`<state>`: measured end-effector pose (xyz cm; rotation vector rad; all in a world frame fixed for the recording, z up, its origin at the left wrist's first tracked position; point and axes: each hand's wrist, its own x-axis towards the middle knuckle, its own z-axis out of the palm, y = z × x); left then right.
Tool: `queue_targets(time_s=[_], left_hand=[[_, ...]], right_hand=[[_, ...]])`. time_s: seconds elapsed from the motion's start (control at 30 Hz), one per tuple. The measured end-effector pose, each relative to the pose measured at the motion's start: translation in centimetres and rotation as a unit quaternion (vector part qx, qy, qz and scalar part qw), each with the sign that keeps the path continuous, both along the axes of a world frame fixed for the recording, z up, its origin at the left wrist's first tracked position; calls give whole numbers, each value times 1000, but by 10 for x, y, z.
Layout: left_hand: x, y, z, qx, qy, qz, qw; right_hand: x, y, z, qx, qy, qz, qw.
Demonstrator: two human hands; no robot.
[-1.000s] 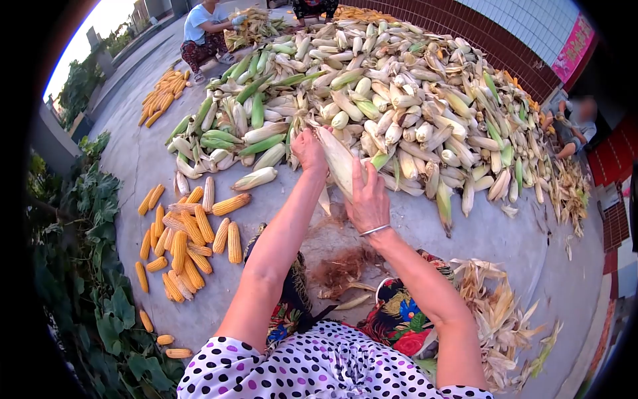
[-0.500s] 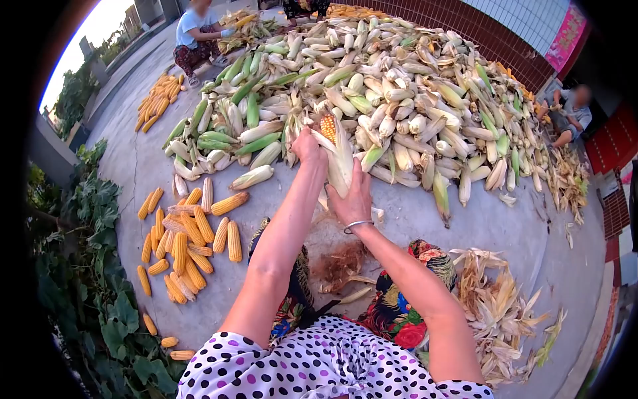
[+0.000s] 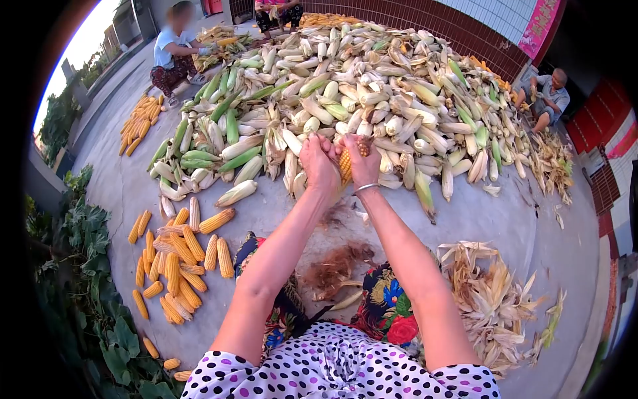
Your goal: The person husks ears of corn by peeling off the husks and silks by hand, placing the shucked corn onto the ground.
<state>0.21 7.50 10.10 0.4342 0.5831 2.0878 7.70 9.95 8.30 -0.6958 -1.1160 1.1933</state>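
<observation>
Both my hands meet in front of the big pile of husked corn (image 3: 412, 86). A yellow corn cob (image 3: 345, 166) with its kernels bare shows between them. My right hand (image 3: 362, 159), with a bracelet at the wrist, is wrapped round the cob's upper part. Close against it, my left hand (image 3: 319, 159) has its fingers curled beside the cob; what they pinch is too small to make out. Bare yellow cobs (image 3: 174, 266) lie in a heap on the ground at the left. Loose dry husks (image 3: 488, 299) are piled at the right.
One person (image 3: 174, 53) squats at the upper left near more bare cobs (image 3: 141, 123). Another person (image 3: 548, 100) sits at the right, and a third (image 3: 279, 13) at the top. Brown corn silk (image 3: 335, 269) lies between my knees. Green plants (image 3: 86, 266) line the left edge.
The pale husk has come away from around the cob, baring its kernels. My right hand has moved up from the cob's lower end to its upper part, beside my left hand.
</observation>
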Motion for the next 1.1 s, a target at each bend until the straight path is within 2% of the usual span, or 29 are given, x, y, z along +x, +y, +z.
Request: queue_targets(time_s=[0.1, 0.2, 0.27, 0.3, 0.33, 0.37, 0.4, 0.47, 0.5, 0.57, 0.67, 0.7, 0.8, 0.93, 0.97, 1.07, 1.1], left_hand=[[18, -13, -1, 3, 23, -78, 997], [18, -30, -2, -1, 107, -205, 973], [16, -52, -4, -11, 194, -292, 936], [16, -67, 0, -37, 218, -325, 919], [12, -83, 0, -45, 215, -374, 901], [6, -97, -1, -52, 211, -423, 880], [1, -109, -2, -39, 258, -427, 866], [-5, -125, -6, -12, 344, -427, 836], [-4, -125, -10, -35, 403, -446, 798], [-6, -118, -18, -81, 524, -461, 712], [-10, -96, -39, -152, 395, -569, 705], [-12, -86, -53, -148, 383, -605, 682], [-1, -67, -48, -270, 212, -614, 710], [-3, -36, -60, -244, 69, -623, 740], [-5, -30, -62, -278, 21, -608, 743], [-8, -29, -70, -189, 16, -573, 797], [8, -41, -36, -118, 61, -465, 875]], right_hand=[[27, 11, 5, -125, -38, 14, 991], [48, 34, 3, -184, 10, 13, 983], [79, 65, -11, -214, 120, -51, 968], [97, 66, -9, -233, 124, -69, 962], [117, 80, -19, -243, 178, -104, 948], [145, 96, -32, -244, 177, -119, 946], [178, 118, -47, -292, 298, -135, 899], [196, 108, -53, -278, 285, -144, 906], [184, 92, -35, -221, 224, -165, 935], [175, 89, -22, -226, 170, -145, 948], [151, 63, 7, -176, 62, -92, 978], [142, 53, 12, -156, 30, -73, 985], [112, 31, 20, -50, -64, -51, 995], [83, 1, 25, -19, -45, 69, 996], [79, -8, 30, -14, -83, 99, 992], [61, -25, 23, -175, 144, 201, 953], [52, -16, -4, -173, 137, 163, 962]])
